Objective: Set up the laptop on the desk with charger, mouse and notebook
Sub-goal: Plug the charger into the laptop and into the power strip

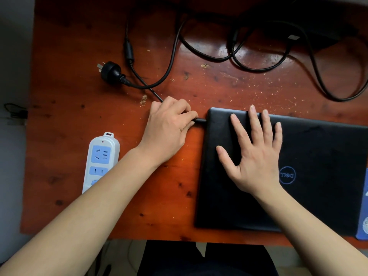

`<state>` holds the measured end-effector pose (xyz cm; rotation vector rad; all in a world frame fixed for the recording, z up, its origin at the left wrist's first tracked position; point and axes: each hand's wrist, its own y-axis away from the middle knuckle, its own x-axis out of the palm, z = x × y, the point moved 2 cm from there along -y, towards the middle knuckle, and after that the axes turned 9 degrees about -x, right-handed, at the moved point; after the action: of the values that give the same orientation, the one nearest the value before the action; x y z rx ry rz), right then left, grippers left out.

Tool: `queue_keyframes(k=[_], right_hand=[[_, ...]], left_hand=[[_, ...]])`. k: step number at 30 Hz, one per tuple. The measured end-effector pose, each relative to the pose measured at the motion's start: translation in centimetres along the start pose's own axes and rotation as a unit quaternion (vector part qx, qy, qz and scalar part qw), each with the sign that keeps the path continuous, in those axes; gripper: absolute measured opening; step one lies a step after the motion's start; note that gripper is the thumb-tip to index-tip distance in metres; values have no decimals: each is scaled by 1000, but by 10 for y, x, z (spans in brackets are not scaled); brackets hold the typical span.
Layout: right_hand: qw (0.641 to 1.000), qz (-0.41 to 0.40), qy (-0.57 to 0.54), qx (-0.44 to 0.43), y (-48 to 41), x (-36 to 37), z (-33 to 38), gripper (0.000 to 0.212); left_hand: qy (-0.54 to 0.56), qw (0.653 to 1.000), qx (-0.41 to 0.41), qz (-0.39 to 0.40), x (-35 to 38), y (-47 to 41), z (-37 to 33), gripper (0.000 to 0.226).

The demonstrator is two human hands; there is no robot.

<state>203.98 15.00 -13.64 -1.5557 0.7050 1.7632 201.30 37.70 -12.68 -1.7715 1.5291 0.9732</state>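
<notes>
On the counter (65, 108), a closed black laptop (322, 156) is pressed flat by the released right grip (256, 156), fingers spread. At its left edge, the charger connector (200, 120) is pinched by the left grip (169, 128). A wall plug (111, 71) and a white power strip (101, 156) are laid further left.

The laptop (318, 156) is matt black with a pale blue ringed logo on its lid. Under it the worktop (69, 86) is glossy red-brown wood, dotted with dark knots and pale flecks. Left of the laptop, the power strip (101, 160) is white with light blue socket panels. Beyond the laptop, the charger cable (171, 56) and its plug (111, 71) are black. At the laptop's right edge lies a blue sheet (363, 206) with whitish marks.
</notes>
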Motion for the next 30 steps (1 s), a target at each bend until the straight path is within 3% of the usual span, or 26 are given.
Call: queue_keyframes(k=[6,12,22,30], right_hand=[[1000,4,1,3,0,0,0,73],[1000,8,2,3,1,2,-3,74],[1000,5,-1,4,1,3,-2,73],[1000,-1,4,3,2,4,-2,74]], left_hand=[[-9,1000,-17,5,-8,4,2,21],[-17,996,-68,-60,-24,16,18,22],[-90,975,-173,-104,-33,22,50,30],[-113,976,-163,-91,-38,21,51,31]])
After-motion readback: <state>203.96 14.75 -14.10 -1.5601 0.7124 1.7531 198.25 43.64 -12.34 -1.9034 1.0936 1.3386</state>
